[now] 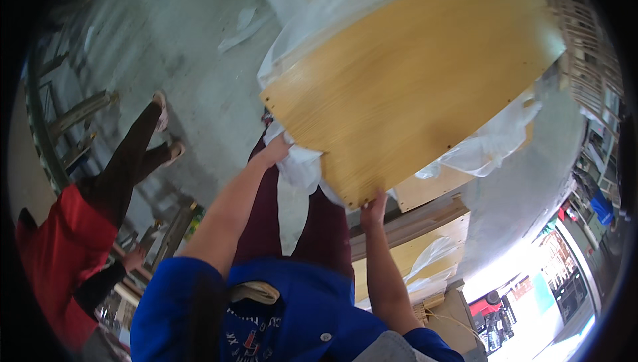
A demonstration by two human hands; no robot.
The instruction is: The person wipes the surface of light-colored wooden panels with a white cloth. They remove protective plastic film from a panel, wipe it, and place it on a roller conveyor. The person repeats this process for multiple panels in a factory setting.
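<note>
A large, flat, yellow-brown wooden panel [419, 76] with small dark holes near its edges fills the upper middle of the head view. Thin white plastic sheeting [302, 166] hangs bunched along its near left edge. My left hand [278, 151] is closed on that bunched sheeting, just beside the panel. At the panel's near corner, my right hand [373, 212] grips the edge, with the thumb on top and the other fingers mostly hidden beneath. More of the translucent sheeting shows under the panel's far left and right sides.
Below the panel, at right, lie more wooden boards [446, 224] with plastic between them. A person in a red garment [73, 249] stands at left, near wooden frames [83, 111]. Slatted wooden pieces [588, 50] line the far right. Loose plastic scraps [244, 30] lie on the concrete floor [193, 50].
</note>
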